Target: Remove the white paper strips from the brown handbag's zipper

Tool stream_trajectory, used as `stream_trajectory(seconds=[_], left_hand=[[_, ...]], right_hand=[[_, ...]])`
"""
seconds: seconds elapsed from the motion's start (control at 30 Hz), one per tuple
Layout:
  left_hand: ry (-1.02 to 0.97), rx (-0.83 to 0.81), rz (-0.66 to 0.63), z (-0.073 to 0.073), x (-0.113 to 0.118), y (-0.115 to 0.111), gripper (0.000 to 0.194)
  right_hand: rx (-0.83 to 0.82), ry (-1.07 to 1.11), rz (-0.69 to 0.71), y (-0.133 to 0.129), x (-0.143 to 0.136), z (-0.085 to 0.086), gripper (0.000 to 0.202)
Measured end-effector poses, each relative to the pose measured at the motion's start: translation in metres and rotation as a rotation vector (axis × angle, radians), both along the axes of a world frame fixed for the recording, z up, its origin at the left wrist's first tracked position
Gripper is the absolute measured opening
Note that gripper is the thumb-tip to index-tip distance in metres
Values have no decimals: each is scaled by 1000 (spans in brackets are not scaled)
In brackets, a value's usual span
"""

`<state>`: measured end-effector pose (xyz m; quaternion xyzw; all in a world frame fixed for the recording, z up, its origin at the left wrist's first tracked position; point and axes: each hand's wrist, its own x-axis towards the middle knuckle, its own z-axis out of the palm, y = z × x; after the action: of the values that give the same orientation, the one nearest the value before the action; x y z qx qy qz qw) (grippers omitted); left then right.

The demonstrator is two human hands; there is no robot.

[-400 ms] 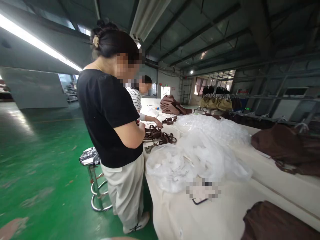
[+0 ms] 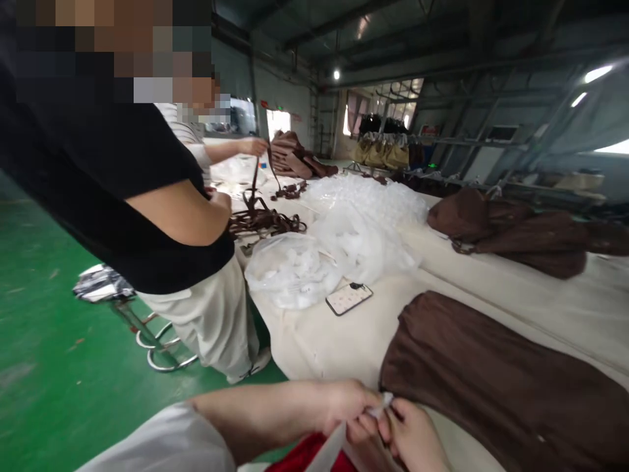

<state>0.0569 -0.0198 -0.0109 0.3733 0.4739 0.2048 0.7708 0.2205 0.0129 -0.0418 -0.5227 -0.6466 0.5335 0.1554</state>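
Observation:
At the bottom of the view my left hand (image 2: 351,413) and my right hand (image 2: 415,439) meet, both pinching a thin clear plastic strip or bag edge (image 2: 339,440) between the fingertips. Something red (image 2: 309,455) lies just under my left wrist. A brown fabric piece (image 2: 496,380) lies on the cream table (image 2: 319,341) right beside my right hand. What the plastic belongs to is cut off by the frame edge.
A person in a black top (image 2: 122,190) stands at the table's left edge near a metal stool (image 2: 113,295). Behind, another person's hand (image 2: 253,145) lifts brown straps (image 2: 260,219). Clear plastic bags (image 2: 334,255), a phone (image 2: 348,297) and brown bags (image 2: 515,229) lie on the table.
The view has dropped and moved closer to the table; my two hands have come into view holding the plastic. The far person has raised a brown strap.

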Motion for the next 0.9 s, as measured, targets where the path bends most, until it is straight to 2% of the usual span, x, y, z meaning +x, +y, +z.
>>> stream_trajectory(seconds=[0.1, 0.2, 0.27, 0.33, 0.47, 0.67, 0.8, 0.87, 0.9], left_hand=[[522, 546, -93, 17, 1, -5, 47], [1004, 1014, -323, 28, -3, -10, 36], [1165, 1213, -476, 29, -3, -14, 27], [1230, 1319, -579, 26, -2, -18, 17], [1293, 1374, -633, 18, -2, -23, 14], [1293, 1366, -612, 17, -1, -27, 17], [1302, 1223, -603, 21, 4, -25, 15], [1268, 1106, -532, 22, 7, -22, 17], [1221, 1032, -455, 22, 8, -20, 18]], right_hand=[[11, 165, -61, -4, 9, 16, 31], [-52, 236, -194, -6, 14, 32, 42], [-159, 275, -240, -7, 13, 36, 50], [-233, 276, -227, -7, 10, 35, 57], [-220, 121, -147, -6, 1, 33, 66], [-24, -6, -67, -11, -8, 35, 37], [6, 72, -138, -18, -9, 21, 35], [10, 110, -175, -20, -8, 8, 37], [9, 125, -190, -20, -9, 0, 39]])
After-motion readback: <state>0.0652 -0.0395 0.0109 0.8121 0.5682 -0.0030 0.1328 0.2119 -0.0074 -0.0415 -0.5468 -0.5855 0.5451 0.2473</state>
